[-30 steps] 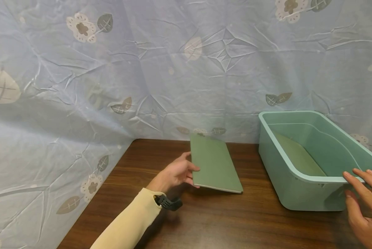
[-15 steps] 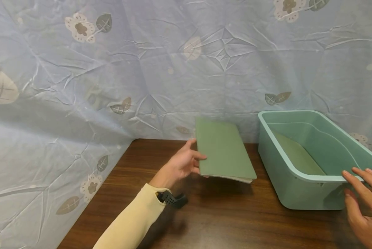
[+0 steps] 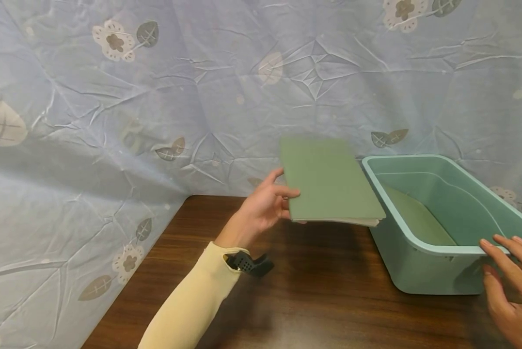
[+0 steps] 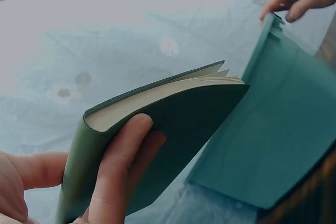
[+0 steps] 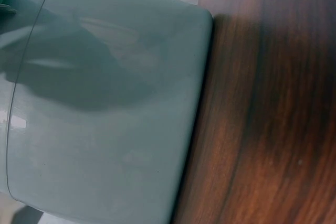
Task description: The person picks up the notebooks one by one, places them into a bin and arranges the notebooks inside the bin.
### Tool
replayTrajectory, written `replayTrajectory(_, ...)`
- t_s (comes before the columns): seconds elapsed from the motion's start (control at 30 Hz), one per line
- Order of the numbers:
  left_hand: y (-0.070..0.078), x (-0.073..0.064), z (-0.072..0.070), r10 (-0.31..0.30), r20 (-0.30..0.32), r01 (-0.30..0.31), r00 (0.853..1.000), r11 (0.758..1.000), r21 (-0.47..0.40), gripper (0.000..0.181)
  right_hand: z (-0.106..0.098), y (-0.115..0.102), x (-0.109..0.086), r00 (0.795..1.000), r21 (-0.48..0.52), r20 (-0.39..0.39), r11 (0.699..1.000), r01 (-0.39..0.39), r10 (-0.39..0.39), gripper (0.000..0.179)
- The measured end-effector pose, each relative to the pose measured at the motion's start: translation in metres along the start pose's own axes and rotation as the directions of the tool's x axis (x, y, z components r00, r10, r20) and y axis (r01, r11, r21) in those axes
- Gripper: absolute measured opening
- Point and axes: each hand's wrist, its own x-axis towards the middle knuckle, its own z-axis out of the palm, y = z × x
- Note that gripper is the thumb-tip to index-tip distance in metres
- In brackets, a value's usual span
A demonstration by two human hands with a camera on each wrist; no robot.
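Observation:
A green notebook with cream pages is held up over the table by my left hand, which grips its left edge. The thumb lies on the cover and the other fingers are underneath. In the left wrist view, the notebook shows its page edges slightly fanned, fingers against one cover. My right hand holds the near rim of a teal plastic bin, fingers over the rim and thumb outside. The right wrist view shows the bin's outer wall; the right hand is mostly out of that view.
Inside the bin lies a flat olive-green piece, its kind unclear. The bin stands on the right of a dark wood table. A flowered, creased curtain hangs behind the table and along its left side.
My left hand has lifted the notebook higher and carried it rightward, close to the bin's left wall. The right hand and bin have stayed in place.

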Motion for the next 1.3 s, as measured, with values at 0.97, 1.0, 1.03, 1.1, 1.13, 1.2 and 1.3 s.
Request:
replayTrajectory(0.97, 0.020, 0.018, 0.040, 0.062, 0.027, -0.060, 0.998, 0.996, -0.068, 0.065, 0.003, 0.000, -0.006, 0.998, 0.078, -0.024, 0.995, -0.057, 0.059, 0.042)
replayTrajectory(1.0, 0.020, 0.019, 0.040, 0.061, 0.025, -0.059, 0.998, 0.996, -0.070, 0.065, 0.003, 0.000, -0.006, 0.998, 0.072, -0.020, 0.996, -0.060, 0.061, 0.042)
replayTrajectory(1.03, 0.020, 0.019, 0.040, 0.060, 0.025, -0.058, 0.998, 0.996, -0.071, 0.065, 0.003, 0.000, -0.006, 0.998, 0.069, -0.020, 0.996, -0.061, 0.063, 0.042)
replayTrajectory(1.1, 0.019, 0.020, 0.040, 0.060, 0.025, -0.058, 0.998, 0.996, -0.070, 0.065, 0.003, 0.000, -0.006, 0.997, 0.064, -0.018, 0.996, -0.068, 0.070, 0.043)
replayTrajectory(1.13, 0.019, 0.020, 0.040, 0.059, 0.024, -0.058, 0.998, 0.996, -0.072, 0.065, 0.003, 0.000, -0.006, 0.997, 0.063, -0.021, 0.996, -0.069, 0.071, 0.042)
replayTrajectory(1.2, 0.019, 0.021, 0.041, 0.059, 0.025, -0.057, 0.998, 0.995, -0.076, 0.066, 0.003, 0.000, -0.006, 0.997, 0.067, -0.030, 0.995, -0.071, 0.074, 0.042)
replayTrajectory(1.3, 0.018, 0.022, 0.042, 0.062, 0.028, -0.059, 0.998, 0.995, -0.076, 0.067, 0.004, 0.000, -0.005, 0.996, 0.082, -0.049, 0.995, -0.064, 0.068, 0.041)
